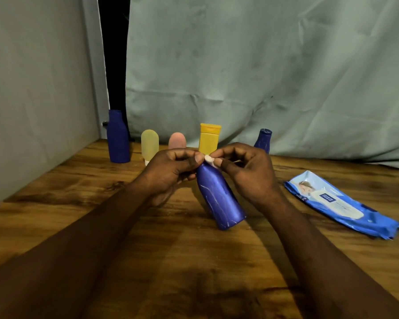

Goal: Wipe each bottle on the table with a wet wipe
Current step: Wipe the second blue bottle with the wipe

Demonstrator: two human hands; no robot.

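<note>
A blue bottle (pixel 219 199) streaked with white leans at the table's middle, its base low near the wooden table (pixel 78 192). My left hand (pixel 171 173) grips its upper part, thumb at the neck. My right hand (pixel 249 173) pinches a small white wet wipe (pixel 209 160) against the bottle's top. Behind them in a row stand a tall dark blue bottle (pixel 118 139), a pale yellow tube (pixel 149 143), a pink tube (pixel 177 139), a yellow bottle (pixel 209 139) and a small blue bottle (pixel 263 139). The last three are partly hidden by my hands.
A blue pack of wet wipes (pixel 339 203) lies flat on the table to the right. A grey-green cloth (pixel 263 77) hangs behind the table, and a grey wall (pixel 32 100) borders its left side.
</note>
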